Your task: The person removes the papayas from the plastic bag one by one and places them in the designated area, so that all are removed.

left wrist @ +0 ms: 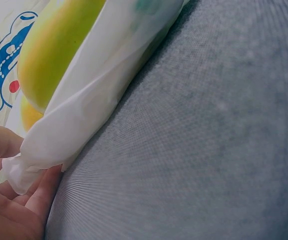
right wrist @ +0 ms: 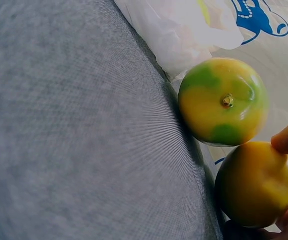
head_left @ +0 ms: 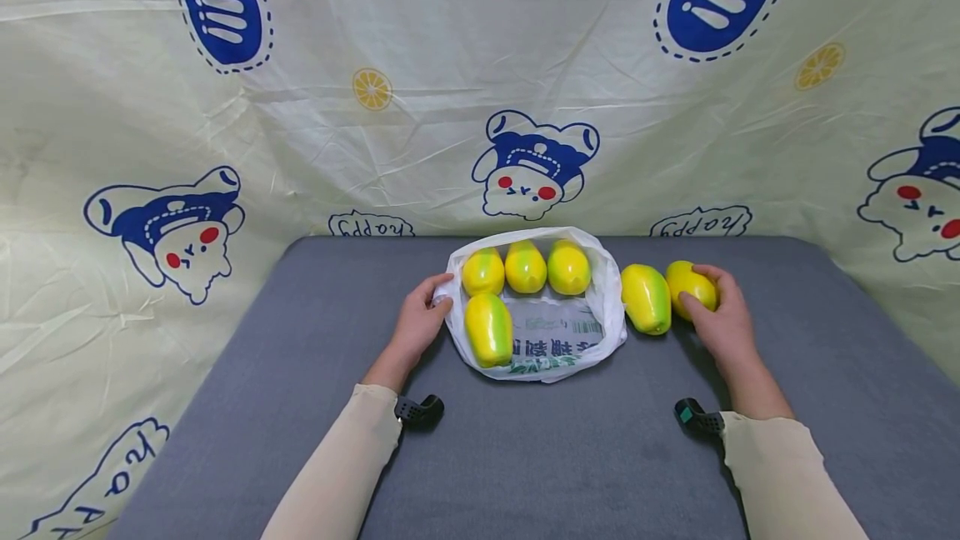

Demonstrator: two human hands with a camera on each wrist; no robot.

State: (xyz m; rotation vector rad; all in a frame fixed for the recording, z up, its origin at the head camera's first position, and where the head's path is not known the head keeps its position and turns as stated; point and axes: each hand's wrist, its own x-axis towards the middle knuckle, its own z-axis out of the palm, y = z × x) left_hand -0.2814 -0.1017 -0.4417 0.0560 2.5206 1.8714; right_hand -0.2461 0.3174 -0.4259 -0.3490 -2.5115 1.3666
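Note:
A white plastic bag lies with its mouth spread wide. Three yellow-green fruits, shaped like small papayas, sit along its far side, and another such fruit lies at its near left. My left hand pinches the bag's left rim; the left wrist view shows the plastic between thumb and fingers. Right of the bag, my right hand grips a yellow fruit between thumb and fingers. Beside that one, close to the bag, is a loose yellow-green fruit, its small stem end facing the right wrist camera.
Everything stands on a grey cloth-covered table. A pale printed sheet hangs behind the table's far edge and down both sides. Each wrist wears a black strapped device, the left one and the right one.

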